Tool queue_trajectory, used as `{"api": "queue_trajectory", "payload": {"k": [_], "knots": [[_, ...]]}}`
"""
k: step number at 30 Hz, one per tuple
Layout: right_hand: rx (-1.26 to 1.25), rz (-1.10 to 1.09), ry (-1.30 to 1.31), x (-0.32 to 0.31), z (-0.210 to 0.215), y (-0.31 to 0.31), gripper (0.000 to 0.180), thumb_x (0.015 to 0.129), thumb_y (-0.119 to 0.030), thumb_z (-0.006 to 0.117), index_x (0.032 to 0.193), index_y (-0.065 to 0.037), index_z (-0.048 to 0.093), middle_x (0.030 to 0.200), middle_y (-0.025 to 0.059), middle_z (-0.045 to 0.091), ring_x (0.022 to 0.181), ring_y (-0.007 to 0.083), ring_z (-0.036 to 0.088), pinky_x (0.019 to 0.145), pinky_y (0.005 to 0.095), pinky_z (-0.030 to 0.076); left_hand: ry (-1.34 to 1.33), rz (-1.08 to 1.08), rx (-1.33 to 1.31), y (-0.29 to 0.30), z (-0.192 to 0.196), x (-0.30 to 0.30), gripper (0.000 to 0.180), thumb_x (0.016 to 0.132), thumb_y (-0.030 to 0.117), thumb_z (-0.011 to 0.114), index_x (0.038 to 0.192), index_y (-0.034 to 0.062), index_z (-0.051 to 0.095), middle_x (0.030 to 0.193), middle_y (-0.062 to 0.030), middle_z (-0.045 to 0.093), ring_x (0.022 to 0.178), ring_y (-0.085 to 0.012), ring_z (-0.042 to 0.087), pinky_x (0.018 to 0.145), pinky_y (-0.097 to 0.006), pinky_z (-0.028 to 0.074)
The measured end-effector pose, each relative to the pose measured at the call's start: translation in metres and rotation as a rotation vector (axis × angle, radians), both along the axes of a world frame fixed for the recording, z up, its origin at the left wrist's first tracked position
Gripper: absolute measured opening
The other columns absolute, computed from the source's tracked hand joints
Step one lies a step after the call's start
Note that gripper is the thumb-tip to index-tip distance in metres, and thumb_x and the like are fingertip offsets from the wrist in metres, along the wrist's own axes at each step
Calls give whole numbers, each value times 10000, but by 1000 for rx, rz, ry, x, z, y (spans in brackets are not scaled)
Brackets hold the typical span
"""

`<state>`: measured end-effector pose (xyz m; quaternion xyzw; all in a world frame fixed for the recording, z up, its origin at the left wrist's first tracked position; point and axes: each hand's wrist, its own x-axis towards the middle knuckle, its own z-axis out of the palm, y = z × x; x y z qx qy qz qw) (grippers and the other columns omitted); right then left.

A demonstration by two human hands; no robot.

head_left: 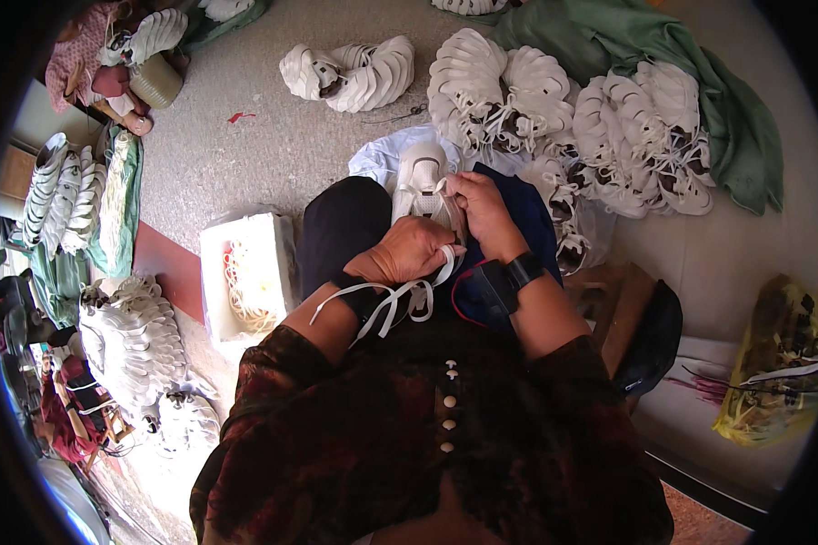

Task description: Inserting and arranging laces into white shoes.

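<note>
The left hand (407,254) was curled around flat white laces (386,304), their loose ends trailing over the lap. The right hand (482,209) pinched lace against the white fabric shoe upper (423,186), which rested on the knees just beyond both hands. A trailing end might have snagged or slipped out of its eyelet if the grip had loosened. Farther off lay stacked bundles of white uppers (554,109) on the speckled grey floor (291,136), beside a crumpled green cloth (700,73).

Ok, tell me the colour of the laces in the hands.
White laces, seen best in the head view.
</note>
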<state>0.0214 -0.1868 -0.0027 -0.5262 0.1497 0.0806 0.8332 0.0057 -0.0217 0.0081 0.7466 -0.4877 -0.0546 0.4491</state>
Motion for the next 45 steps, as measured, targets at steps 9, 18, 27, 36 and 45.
{"api": "queue_trajectory", "payload": {"k": [9,18,27,36,45], "knots": [[-30,108,6,2,8,-3,112,786,-105,629,731,-27,570,663,-2,538,578,89,516,565,207,425,33,3,-18,-2,-5,2,209,814,220,557,741,26,584,657,-140,558,647,-326,571,583,-391,448],[-269,135,-11,6,0,-5,92,780,-77,617,796,14,616,708,18,586,610,80,532,563,221,420,40,-21,-42,-1,-5,4,191,816,219,543,790,41,607,687,-140,574,675,-329,574,605,-401,451],[-265,139,-1,5,-7,-8,110,762,-70,632,729,34,619,669,32,585,576,89,528,524,236,418,64,-114,96,7,3,4,116,747,149,589,783,40,597,716,-116,577,732,-312,577,649,-390,459],[-307,118,2,4,-9,-7,121,752,-87,652,717,26,626,654,22,586,573,84,521,537,233,408,-226,466,-10,37,30,22,354,618,-43,548,965,17,581,1015,-144,562,960,-320,538,833,-365,449],[-279,102,-9,4,-9,-6,120,765,-91,648,766,28,633,699,34,601,596,88,534,557,228,421,204,530,128,19,-1,41,218,758,194,605,885,17,623,944,-171,578,860,-332,573,745,-392,462]]}}
